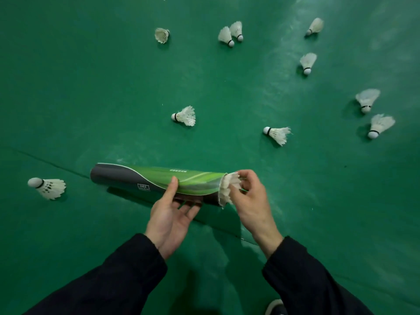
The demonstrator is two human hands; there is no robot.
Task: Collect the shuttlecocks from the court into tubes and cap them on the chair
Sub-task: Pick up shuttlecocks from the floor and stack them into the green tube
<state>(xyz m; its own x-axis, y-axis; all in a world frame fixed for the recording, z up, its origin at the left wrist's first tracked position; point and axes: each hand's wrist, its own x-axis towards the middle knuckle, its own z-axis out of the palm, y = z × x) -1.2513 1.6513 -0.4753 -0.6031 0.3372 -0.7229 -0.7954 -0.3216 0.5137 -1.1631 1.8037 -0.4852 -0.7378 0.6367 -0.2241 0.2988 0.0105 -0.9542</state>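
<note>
A shuttlecock (228, 188) is seated cork-first in the open right end of a green-and-grey tube (156, 181), with only its feather skirt showing outside the rim. The skirt is pinched by the curled fingertips of the right hand (250, 196). The tube is cradled from below by the left hand (175, 212), thumb laid on top and fingers curved under it.

The step is best done by pushing straight along the tube's axis on the skirt's rim, so that the feathers are not crushed or splayed; the tube should be kept steady meanwhile.

The tube's long axis lies nearly level, left to right, its closed end to the left. It is held above the green court floor (91, 98). Beyond the tube, ten or so loose shuttlecocks are scattered, the nearest (185, 115) just above it and one (47, 187) left of its closed end.
</note>
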